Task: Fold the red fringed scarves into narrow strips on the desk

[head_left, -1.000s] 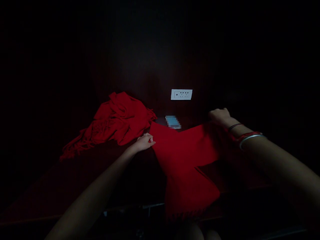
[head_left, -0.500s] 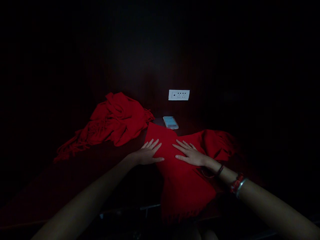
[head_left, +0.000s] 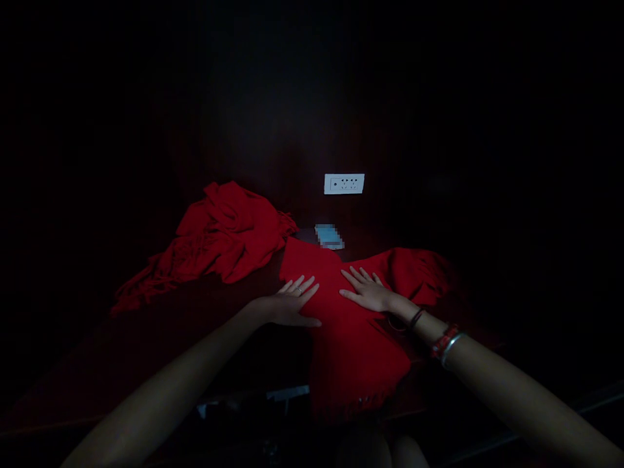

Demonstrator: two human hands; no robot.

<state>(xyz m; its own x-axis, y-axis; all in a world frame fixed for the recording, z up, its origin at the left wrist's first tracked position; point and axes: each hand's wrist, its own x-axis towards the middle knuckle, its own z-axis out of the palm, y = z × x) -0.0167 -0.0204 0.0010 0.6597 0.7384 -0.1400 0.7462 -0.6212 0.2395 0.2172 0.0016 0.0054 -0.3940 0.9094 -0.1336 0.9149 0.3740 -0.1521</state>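
A red fringed scarf (head_left: 348,344) lies across the dark table, its fringed end hanging over the near edge and another part bunched to the right. My left hand (head_left: 292,304) rests flat with fingers spread on the scarf's left side; a ring shows on one finger. On the scarf's right side lies my right hand (head_left: 366,290), palm down, fingers apart. Bracelets circle the right wrist and forearm. Neither hand grips the cloth.
A crumpled heap of red fringed cloth (head_left: 234,234) sits at the back left of the table. Behind the scarf lies a phone-like flat item (head_left: 329,236), its surface pixelated. A white socket plate (head_left: 344,184) is on the dark wall. Surroundings are very dim.
My right hand has slid slightly up the scarf, away from me. My left hand stays nearly in place, its thumb a little lower. The whole view has shifted slightly.
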